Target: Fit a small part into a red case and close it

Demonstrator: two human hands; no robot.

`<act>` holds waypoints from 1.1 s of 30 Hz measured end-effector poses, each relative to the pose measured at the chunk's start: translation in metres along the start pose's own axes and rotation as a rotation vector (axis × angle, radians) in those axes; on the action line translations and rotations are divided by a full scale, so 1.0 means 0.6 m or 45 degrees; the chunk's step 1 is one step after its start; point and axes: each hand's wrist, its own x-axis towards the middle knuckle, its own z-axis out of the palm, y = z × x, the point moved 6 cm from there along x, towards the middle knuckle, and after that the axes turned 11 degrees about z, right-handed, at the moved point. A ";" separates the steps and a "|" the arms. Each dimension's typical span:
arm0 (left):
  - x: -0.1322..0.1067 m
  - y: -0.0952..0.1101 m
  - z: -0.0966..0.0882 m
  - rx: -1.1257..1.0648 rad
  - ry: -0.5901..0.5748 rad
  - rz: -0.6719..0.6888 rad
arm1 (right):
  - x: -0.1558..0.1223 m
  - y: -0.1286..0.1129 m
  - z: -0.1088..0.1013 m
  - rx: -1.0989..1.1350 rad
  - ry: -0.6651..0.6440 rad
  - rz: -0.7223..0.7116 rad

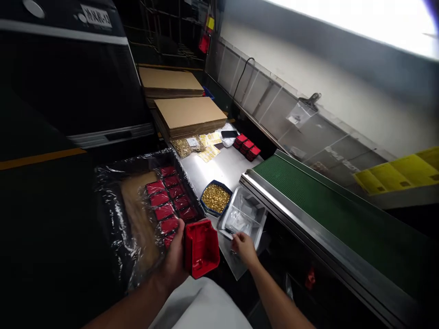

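The left hand [174,258] is clamped on the left wall of a red plastic housing [202,249], thumb along its upper part and the other fingers out of sight beneath. On the right hand [246,249], thumb and fingertips are drawn together at the near edge of a white plastic tray [228,209]; whether they pinch a small piece cannot be told.

The plate [96,16] on the dark machine [68,77] seems to end in "13", its other characters blurred. The print on the yellow label sheets [208,154] is too small to read.

Both forearms reach forward from the lower edge. The housing sits over the person's lap, its hollow side facing up, well apart from the green conveyor belt [329,214].
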 end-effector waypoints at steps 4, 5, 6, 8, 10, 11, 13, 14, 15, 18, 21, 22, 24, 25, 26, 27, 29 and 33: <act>-0.018 0.000 0.007 0.075 0.124 0.126 | 0.100 -0.019 -0.021 -0.268 0.088 -0.237; -0.021 -0.001 0.008 0.087 0.152 0.154 | 0.117 -0.024 -0.022 -0.334 0.098 -0.282; -0.023 -0.002 0.007 0.094 0.182 0.177 | 0.133 -0.026 -0.022 -0.400 0.108 -0.316; -0.027 -0.006 0.005 0.069 0.217 0.208 | 0.160 -0.025 -0.025 -0.523 0.131 -0.355; -0.031 -0.011 0.003 0.012 0.205 0.225 | 0.183 -0.017 -0.029 -0.627 0.147 -0.388; -0.032 -0.014 0.002 -0.015 0.188 0.231 | 0.194 -0.012 -0.030 -0.667 0.146 -0.406; -0.035 -0.017 0.001 -0.047 0.143 0.260 | 0.211 -0.003 -0.033 -0.723 0.133 -0.439; -0.037 -0.017 0.001 -0.054 0.122 0.279 | 0.217 0.000 -0.035 -0.740 0.127 -0.453; -0.039 -0.018 0.001 -0.058 0.099 0.295 | 0.220 0.001 -0.037 -0.751 0.126 -0.463; -0.044 -0.017 0.004 -0.071 0.024 0.327 | 0.219 -0.001 -0.044 -0.754 0.151 -0.473; -0.048 -0.015 0.004 -0.099 -0.014 0.322 | 0.212 -0.002 -0.053 -0.713 0.242 -0.425; -0.048 -0.013 0.001 -0.106 -0.007 0.321 | 0.210 -0.002 -0.056 -0.687 0.278 -0.399; -0.046 -0.012 -0.006 -0.105 0.064 0.292 | 0.207 0.002 -0.060 -0.620 0.336 -0.345; -0.045 -0.012 -0.012 -0.096 0.129 0.270 | 0.205 0.004 -0.061 -0.585 0.355 -0.321; -0.044 -0.012 -0.018 -0.085 0.203 0.251 | 0.204 0.005 -0.061 -0.553 0.366 -0.303; -0.043 -0.013 -0.024 -0.073 0.274 0.237 | 0.201 0.006 -0.060 -0.526 0.374 -0.288; -0.042 -0.014 -0.031 -0.051 0.371 0.230 | 0.195 0.005 -0.058 -0.484 0.392 -0.275; -0.041 -0.013 -0.033 -0.016 0.406 0.226 | 0.170 -0.007 -0.059 -0.397 0.493 -0.309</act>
